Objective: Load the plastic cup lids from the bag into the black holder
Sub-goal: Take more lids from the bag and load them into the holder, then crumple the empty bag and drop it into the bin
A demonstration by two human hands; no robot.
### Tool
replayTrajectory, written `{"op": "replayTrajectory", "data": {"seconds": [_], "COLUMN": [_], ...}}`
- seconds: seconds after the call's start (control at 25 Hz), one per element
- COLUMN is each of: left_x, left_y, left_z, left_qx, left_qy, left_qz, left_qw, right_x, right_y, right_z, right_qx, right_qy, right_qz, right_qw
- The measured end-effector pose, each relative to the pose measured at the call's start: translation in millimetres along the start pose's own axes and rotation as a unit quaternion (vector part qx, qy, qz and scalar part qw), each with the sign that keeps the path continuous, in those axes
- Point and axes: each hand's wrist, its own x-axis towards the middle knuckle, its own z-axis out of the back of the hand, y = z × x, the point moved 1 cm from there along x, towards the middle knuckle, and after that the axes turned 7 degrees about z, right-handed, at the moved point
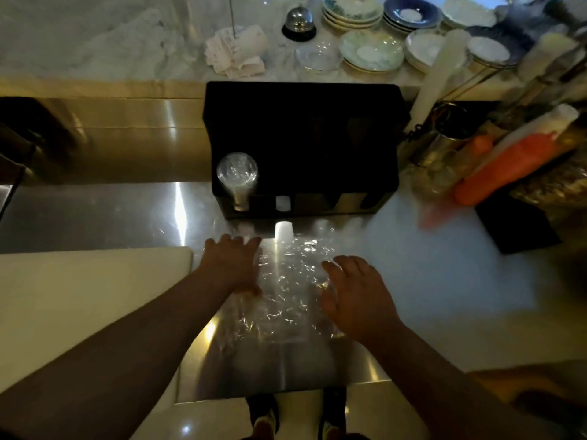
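Looking down through the head camera, you have both hands on the clear plastic bag (286,290), which lies flat on the steel worktop (95,217) just in front of the black holder (301,138). Your left hand (233,265) presses on the bag's left edge with fingers spread and nothing enclosed in its grip. Your right hand (352,293) rests on the bag's right side, fingers loosely curved over the film; whether that grip has pinched the plastic or a lid underneath, I cannot tell, because the film glares and blurs. The lids inside the bag do not read as separate pieces here, only as crinkled highlights.

The holder stands upright against the raised marble ledge (127,42). Its leftmost slot already carries a stack of clear lids (237,173), and the slots to the right of it look dark and mostly empty.

By my reading, you are at the stage of opening the bag or gathering a stack from it, with most of the loading not yet done. The next move calls for finding the bag's mouth, closing one hand around a nested stack so it stays aligned, and carrying it forward to an empty slot beside the filled one.
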Motion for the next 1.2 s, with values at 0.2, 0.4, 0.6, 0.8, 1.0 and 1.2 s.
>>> {"op": "replayTrajectory", "data": {"seconds": [0.2,0.4,0.6,0.8,1.0,1.2], "left_x": [-34,-94,-129,-115,-101,-95], "left_y": [-31,-107,-157,-132,-119,-117], "left_z": [-35,-53,-42,-6,10,15], "left_qx": [-0.13,-0.554,-0.64,-0.715,-0.714,-0.743], "left_qy": [0.012,0.02,0.045,0.179,0.17,0.212], "left_qz": [0.136,0.182,0.16,0.049,0.0,-0.053], "left_qw": [0.982,0.812,0.75,0.674,0.679,0.633], "right_x": [-54,-88,-106,-119,-122,-124], "right_y": [-31,-52,-63,-101,-125,-122], "right_z": [0,-20,-17,16,37,50], "right_qx": [0.054,0.447,0.731,0.73,0.639,0.657], "right_qy": [-0.051,0.063,0.057,0.058,-0.011,-0.051], "right_qz": [-0.081,-0.406,-0.379,-0.311,-0.333,-0.346], "right_qw": [0.994,0.795,0.564,0.605,0.693,0.668]}}
